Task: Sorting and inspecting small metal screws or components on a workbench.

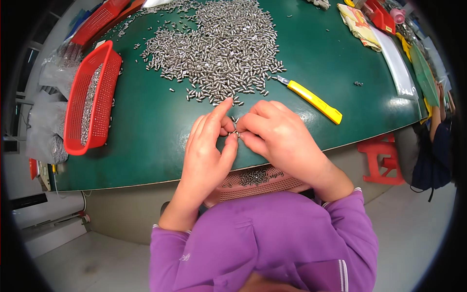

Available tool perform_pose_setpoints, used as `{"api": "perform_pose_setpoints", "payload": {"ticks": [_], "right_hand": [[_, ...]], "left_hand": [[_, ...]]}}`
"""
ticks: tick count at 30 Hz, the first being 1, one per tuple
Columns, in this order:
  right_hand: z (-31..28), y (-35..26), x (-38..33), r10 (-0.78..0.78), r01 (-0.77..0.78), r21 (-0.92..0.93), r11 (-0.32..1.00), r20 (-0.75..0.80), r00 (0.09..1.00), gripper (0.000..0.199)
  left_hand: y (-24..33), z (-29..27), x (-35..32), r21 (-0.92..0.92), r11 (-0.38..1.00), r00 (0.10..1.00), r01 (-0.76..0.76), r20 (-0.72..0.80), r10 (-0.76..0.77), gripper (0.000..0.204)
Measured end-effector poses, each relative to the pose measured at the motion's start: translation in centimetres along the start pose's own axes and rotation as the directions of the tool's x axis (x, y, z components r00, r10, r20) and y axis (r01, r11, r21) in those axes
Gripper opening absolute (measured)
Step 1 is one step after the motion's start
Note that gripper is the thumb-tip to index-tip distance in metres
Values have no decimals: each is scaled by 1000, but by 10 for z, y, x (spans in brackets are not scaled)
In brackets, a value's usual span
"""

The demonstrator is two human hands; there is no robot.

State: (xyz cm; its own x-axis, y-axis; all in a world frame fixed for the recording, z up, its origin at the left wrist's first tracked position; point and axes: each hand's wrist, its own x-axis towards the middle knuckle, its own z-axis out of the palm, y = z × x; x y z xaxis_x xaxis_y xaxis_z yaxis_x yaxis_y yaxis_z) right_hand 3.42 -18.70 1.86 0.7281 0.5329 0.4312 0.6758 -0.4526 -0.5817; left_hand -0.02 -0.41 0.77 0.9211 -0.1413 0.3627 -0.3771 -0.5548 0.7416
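Note:
My left hand (206, 146) and my right hand (277, 132) meet at the near part of the green table, fingertips almost touching. Between the thumbs and fingers of both hands are small silvery metal pieces (234, 133), pinched close together; the exact number is hidden. Just beyond the fingertips spreads a big heap of the same short, rounded metal pieces (224, 48). Below my hands, past the table edge, a pink mesh basket (233, 194) rests by my lap, with more metal pieces (255, 177) inside.
A yellow utility knife (314, 101), blade out, lies right of the heap. On the left stands a red perforated basket (103, 131) part-filled with metal pieces. Cloth (359, 27) and a red bin (380, 17) sit at the far right. A red stool (382, 160) stands beyond the table edge.

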Motion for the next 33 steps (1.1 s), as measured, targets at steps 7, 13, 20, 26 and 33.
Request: {"api": "perform_pose_setpoints", "payload": {"ticks": [7,13,20,26,33], "right_hand": [[4,-6,-6,71,-76,-70,995,-68,995,14],[-5,-7,-5,87,-87,7,996,-10,996,15],[-6,-4,-1,100,-100,-3,995,-6,995,10],[-6,-2,1,132,-131,-31,991,15,991,12],[-7,-3,4,148,-149,32,988,28,989,19]], "left_hand": [[0,0,-1,2,1000,1000,3,11,-3,67],[1,-5,-2,-28,1000,999,5,47,-4,73],[-1,-4,-3,-25,1000,1000,3,26,-3,77],[1,-2,-2,-52,998,1000,20,-2,-20,78],[0,0,-2,-42,999,999,24,-42,-26,76]]}}
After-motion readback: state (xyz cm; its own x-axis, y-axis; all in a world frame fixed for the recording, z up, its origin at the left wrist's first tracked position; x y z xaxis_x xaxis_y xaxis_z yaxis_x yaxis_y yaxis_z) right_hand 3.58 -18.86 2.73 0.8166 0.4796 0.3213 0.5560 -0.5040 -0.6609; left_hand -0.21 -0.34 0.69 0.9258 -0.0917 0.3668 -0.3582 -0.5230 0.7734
